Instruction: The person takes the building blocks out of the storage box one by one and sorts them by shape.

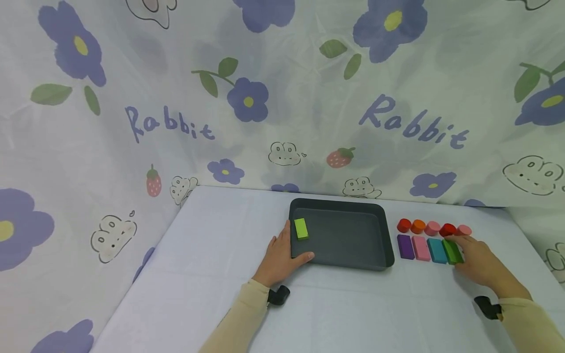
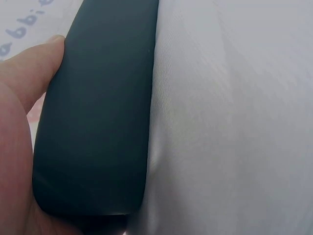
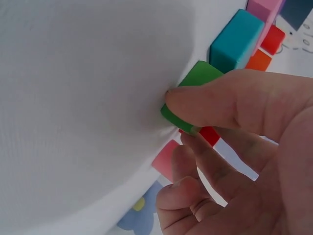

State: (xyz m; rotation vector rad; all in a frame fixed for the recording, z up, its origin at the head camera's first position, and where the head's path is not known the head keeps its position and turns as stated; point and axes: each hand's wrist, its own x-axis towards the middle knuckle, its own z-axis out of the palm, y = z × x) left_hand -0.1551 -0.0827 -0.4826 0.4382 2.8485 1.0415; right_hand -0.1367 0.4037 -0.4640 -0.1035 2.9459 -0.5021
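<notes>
My left hand (image 1: pixel 279 261) grips the near left corner of a dark grey tray (image 1: pixel 340 266). Its thumb (image 2: pixel 36 66) lies at the rim of the near wall, while the fingers run along the left side. Inside the tray, towards the left, is a lime-green block (image 1: pixel 301 229). On the right, my right hand (image 1: pixel 478 262) pinches a green block (image 3: pixel 200 74) between thumb and fingers at the end of a row. Beside that block stands a teal block (image 1: pixel 437 251), followed by a pink block (image 1: pixel 421 248) and a purple block (image 1: pixel 405 246).
Behind the blocks runs a row of short round pieces: red (image 1: pixel 403 225), orange (image 1: pixel 418 226), pink (image 1: pixel 432 228), another red (image 1: pixel 448 230) and another pink (image 1: pixel 464 230). A white cloth (image 1: pixel 212 260) covers the table. A patterned curtain (image 1: pixel 291 73) hangs behind it.
</notes>
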